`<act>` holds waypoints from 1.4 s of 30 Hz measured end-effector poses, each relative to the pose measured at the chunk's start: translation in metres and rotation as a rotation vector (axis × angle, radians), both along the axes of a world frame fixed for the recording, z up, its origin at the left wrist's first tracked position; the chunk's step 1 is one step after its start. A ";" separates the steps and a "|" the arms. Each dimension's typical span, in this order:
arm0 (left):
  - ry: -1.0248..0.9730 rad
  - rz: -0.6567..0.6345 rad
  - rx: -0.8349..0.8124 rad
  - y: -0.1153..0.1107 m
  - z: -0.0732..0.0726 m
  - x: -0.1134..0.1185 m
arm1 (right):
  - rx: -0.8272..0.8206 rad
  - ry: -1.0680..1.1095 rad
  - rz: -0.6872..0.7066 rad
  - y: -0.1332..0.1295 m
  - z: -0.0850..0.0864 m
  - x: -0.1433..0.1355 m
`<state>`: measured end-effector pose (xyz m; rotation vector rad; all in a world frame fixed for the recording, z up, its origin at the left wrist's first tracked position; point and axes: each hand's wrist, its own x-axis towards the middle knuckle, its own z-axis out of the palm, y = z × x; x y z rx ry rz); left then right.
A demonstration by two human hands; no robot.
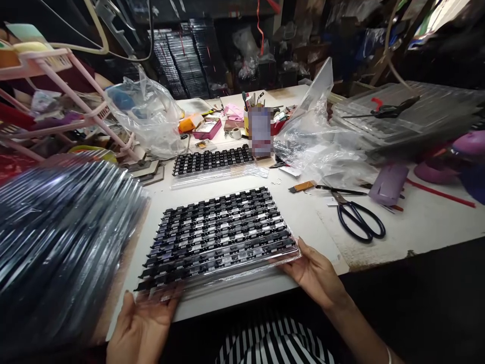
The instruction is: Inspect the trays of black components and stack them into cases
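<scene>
A clear plastic tray filled with rows of small black parts spans the space between my two hands at the table's front edge. At its near left corner, my left hand has the thumb on the side and the fingers under the tray. My right hand grips the near right corner, thumb on top and fingers beneath. Behind it lies a second clear tray with similar black parts. To the left rises a tall stack of clear trays, blurred.
Dark-handled scissors, an orange cutter and a purple case lie at the right on the white table. Plastic bags and a pink rack crowd the back left. More trays are piled at the right.
</scene>
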<state>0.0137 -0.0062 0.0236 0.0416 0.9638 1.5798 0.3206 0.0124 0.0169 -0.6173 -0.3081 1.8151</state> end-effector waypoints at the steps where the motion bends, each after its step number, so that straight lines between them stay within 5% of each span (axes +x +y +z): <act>1: -0.001 -0.002 -0.001 0.001 0.000 0.001 | 0.005 -0.002 0.017 0.000 -0.001 0.001; 10: -0.025 -0.030 0.009 0.002 -0.001 0.001 | 0.029 -0.043 0.052 -0.006 -0.005 0.001; 20: 0.018 -0.037 -0.019 0.002 -0.008 -0.002 | 0.117 -0.289 0.112 -0.003 0.010 0.009; 32: 0.056 -0.065 -0.034 0.002 -0.014 -0.006 | 0.084 -0.234 0.052 -0.002 0.003 0.005; 42: 0.105 -0.015 -0.148 0.009 0.003 0.009 | 0.069 -0.254 0.019 0.000 0.004 0.005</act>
